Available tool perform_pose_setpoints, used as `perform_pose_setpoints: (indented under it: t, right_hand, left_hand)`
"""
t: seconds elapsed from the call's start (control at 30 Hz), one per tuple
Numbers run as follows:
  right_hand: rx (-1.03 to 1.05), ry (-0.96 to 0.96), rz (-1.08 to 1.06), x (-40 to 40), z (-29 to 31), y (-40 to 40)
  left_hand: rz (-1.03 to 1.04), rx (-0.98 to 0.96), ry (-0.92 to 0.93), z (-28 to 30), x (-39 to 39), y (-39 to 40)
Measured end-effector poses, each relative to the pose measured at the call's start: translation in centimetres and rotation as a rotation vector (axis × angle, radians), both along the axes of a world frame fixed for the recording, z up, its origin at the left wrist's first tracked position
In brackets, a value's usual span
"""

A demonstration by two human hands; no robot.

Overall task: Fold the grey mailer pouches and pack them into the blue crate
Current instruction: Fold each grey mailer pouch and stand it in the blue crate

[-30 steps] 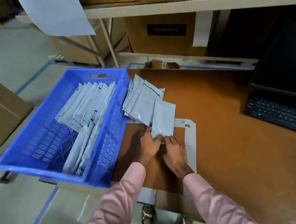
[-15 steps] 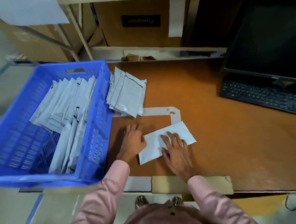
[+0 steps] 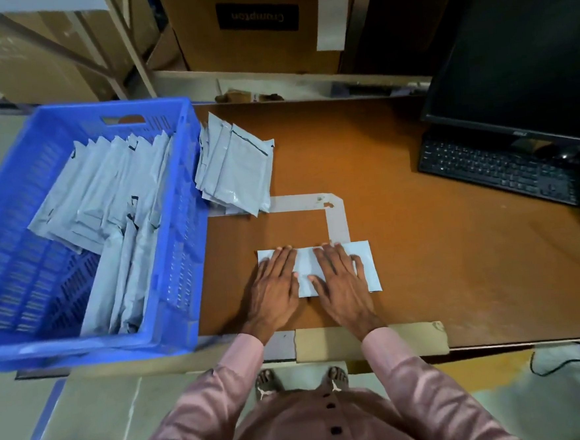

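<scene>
One grey mailer pouch (image 3: 367, 266) lies flat and crosswise on the brown table near its front edge. My left hand (image 3: 274, 282) presses flat on the pouch's left part with straight fingers. My right hand (image 3: 340, 278) presses flat on its middle, fingers spread. A stack of grey pouches (image 3: 235, 168) lies on the table just right of the blue crate (image 3: 186, 227). The crate stands at the table's left end and holds several folded grey pouches (image 3: 109, 205) packed in rows.
A black keyboard (image 3: 497, 167) and a dark monitor (image 3: 517, 59) stand at the right. Grey tape (image 3: 336, 216) marks an outline on the table. Cardboard boxes (image 3: 254, 26) sit on the shelf behind. A cardboard strip (image 3: 369, 341) lines the table's front edge.
The pouch was pulled from beside the stack toward the front edge and turned crosswise. Both hands now lie flat on top of it.
</scene>
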State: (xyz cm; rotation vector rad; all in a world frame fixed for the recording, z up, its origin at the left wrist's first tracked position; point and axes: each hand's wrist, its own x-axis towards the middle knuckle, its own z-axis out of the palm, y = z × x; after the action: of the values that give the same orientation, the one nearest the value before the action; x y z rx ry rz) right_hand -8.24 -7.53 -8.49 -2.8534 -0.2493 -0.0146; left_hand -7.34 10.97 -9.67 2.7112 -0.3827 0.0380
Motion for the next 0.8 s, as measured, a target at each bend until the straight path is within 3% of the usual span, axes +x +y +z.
perform_pose_setpoints:
  t: [0.8]
  right_hand:
    - [0.052, -0.025, 0.05, 1.1, -1.3, -0.8]
  left_hand:
    - [0.059, 0.09, 0.037, -0.5, 0.3, -0.9]
